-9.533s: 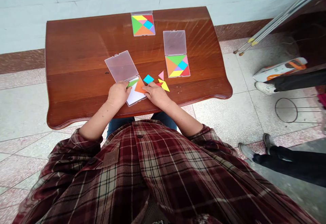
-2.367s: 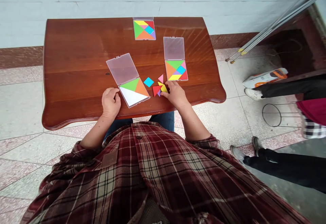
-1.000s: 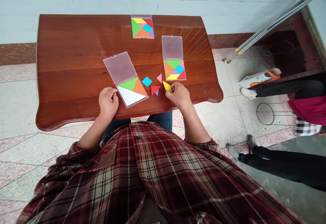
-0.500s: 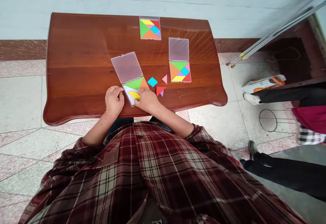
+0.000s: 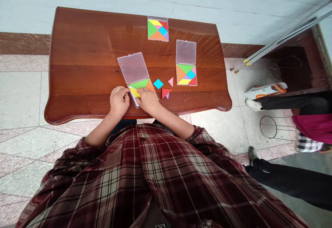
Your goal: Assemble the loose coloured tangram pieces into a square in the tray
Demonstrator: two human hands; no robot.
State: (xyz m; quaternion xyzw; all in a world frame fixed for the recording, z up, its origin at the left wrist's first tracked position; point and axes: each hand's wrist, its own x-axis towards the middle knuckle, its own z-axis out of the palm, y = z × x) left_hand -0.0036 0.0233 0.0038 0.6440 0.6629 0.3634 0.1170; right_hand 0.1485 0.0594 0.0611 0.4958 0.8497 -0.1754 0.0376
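An open tangram case [image 5: 137, 106] lies tilted on the table in front of me, its clear lid [image 5: 133, 67] folded away from me. Inside it are a green triangle [image 5: 140, 83], an orange triangle [image 5: 150, 87] and a yellow parallelogram [image 5: 133, 92]. The fingers of my right hand [image 5: 148, 101] are bent down over the yellow piece and hide part of the case. My left hand [image 5: 119, 101] is curled, with its fingertips at the case's left edge. Right of the case lie a blue square [image 5: 158, 84], a pink triangle [image 5: 170, 81], a red triangle [image 5: 166, 92] and a purple triangle [image 5: 167, 96].
Two filled tangram cases sit on the wooden table [image 5: 85, 83]: one case [image 5: 158, 30] at the far edge, another case [image 5: 186, 74] to the right with its lid open. Crutches [image 5: 255, 57] lean at the right. Two people's legs [image 5: 280, 105] show beyond the table.
The yellow parallelogram has moved up and left inside the case, against the green triangle, with my right hand on it. My left hand stays by the case's edge. The view has shifted slightly.
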